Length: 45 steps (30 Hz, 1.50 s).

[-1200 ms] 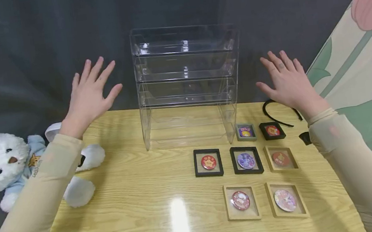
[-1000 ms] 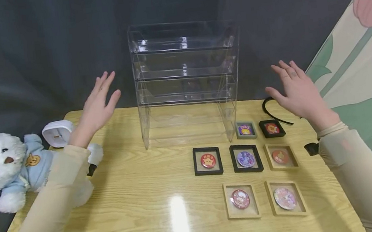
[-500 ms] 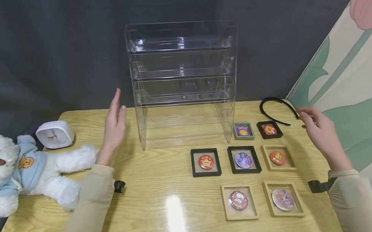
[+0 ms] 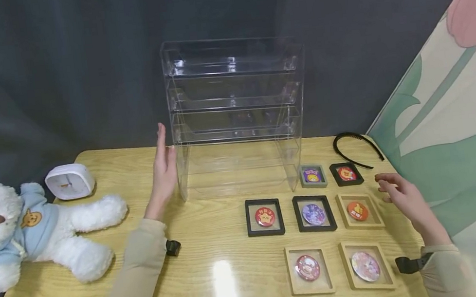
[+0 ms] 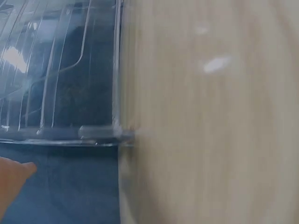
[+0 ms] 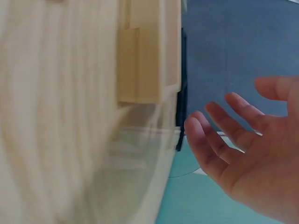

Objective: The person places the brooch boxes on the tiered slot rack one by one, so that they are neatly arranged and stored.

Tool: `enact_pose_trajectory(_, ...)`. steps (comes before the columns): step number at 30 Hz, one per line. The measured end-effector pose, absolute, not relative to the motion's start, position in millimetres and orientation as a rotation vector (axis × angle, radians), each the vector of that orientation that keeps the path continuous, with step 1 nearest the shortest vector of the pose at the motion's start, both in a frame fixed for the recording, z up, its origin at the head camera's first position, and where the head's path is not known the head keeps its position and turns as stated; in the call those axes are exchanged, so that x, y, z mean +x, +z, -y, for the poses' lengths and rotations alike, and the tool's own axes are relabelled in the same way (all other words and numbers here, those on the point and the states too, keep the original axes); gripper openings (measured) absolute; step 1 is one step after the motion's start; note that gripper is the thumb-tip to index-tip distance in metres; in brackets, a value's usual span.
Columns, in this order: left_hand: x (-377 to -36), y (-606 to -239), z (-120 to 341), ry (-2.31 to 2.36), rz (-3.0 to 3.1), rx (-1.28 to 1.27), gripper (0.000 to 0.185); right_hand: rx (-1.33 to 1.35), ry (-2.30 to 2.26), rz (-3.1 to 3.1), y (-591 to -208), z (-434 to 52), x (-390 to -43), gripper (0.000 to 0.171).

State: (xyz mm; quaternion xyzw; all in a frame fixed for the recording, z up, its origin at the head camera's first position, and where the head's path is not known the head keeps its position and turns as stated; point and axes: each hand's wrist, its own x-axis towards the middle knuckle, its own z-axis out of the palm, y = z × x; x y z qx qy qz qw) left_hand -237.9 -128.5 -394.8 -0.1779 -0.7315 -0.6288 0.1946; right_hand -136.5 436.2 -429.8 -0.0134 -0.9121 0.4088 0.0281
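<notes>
My left hand stands beside the left side of a clear tiered acrylic rack, its fingers straight; whether it touches the rack I cannot tell. In the left wrist view only the edge of that hand shows near the rack. My right hand hovers with loosely bent fingers, to the right of a light wooden frame holding an orange badge. Nothing lies in its palm, as the right wrist view shows the hand with fingers apart.
Black frames with a red badge and a purple badge lie before the rack. Two wooden frames are nearer, two small frames farther back. A black headband lies back right. At left are a white plush bear and white clock.
My left hand has moved right and down to the rack's side. The right hand has dropped from above the headband towards the table's right edge. The frames and rack stay put.
</notes>
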Motion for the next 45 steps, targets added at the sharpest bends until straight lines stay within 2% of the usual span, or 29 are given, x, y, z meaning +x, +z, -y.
enact_pose_trajectory(10, -240, -395, 118, -1.882, 2.084, -0.476, 0.058, -0.04, 1.361, 2.943, -445, -446, -127, 0.051)
enact_pose_trajectory(17, -241, -395, 117, -1.847, 2.101, -0.457, 0.056, 0.054, 1.308, 3.023, -450, -450, -121, 0.051)
enact_pose_trajectory(23, -260, -421, 119, -1.811, 2.074, -0.462, 0.057, 0.152, 1.291, 3.08, -451, -454, -119, 0.055)
enact_pose_trajectory(30, -269, -430, 123, -1.774, 2.068, -0.477, 0.059, 0.369, 1.241, 3.129, -449, -462, -121, 0.089)
enact_pose_trajectory(33, -269, -429, 123, -1.78, 2.068, -0.485, 0.058, 0.467, 1.237, 3.11, -451, -465, -121, 0.097)
enact_pose_trajectory(38, -261, -417, 121, -1.774, 2.088, -0.485, 0.056, 0.556, 1.278, 3.036, -456, -468, -124, 0.094)
enact_pose_trajectory(45, -245, -399, 117, -1.782, 2.077, -0.498, 0.056, 0.528, 1.367, 2.941, -461, -467, -121, 0.091)
